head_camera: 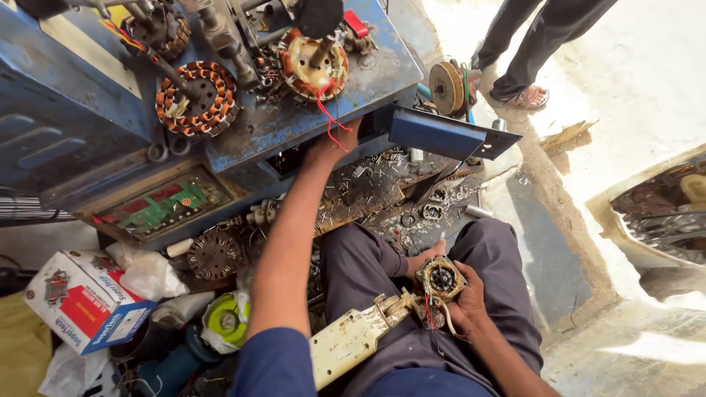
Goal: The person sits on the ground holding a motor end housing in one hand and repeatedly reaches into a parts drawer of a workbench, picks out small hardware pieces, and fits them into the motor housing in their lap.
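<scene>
My right hand (454, 294) holds a small square motor (440, 279) with copper windings and a black centre. It is joined to a cream plastic housing (354, 338) lying across my lap. Red and white wires hang from the motor. My left hand (332, 145) reaches forward to the edge of the blue metal bench (294, 125), its fingers at a dark opening under the bench top, right by a loose red wire (327, 117). What the left fingers touch is hidden.
On the bench lie a copper-wound stator ring (197, 99) and a wound motor (313, 66). A green circuit board (165, 206) sits in the bench front. A red and white carton (84, 301) lies left. Screws and scrap cover the floor. Another person's legs (526, 44) stand top right.
</scene>
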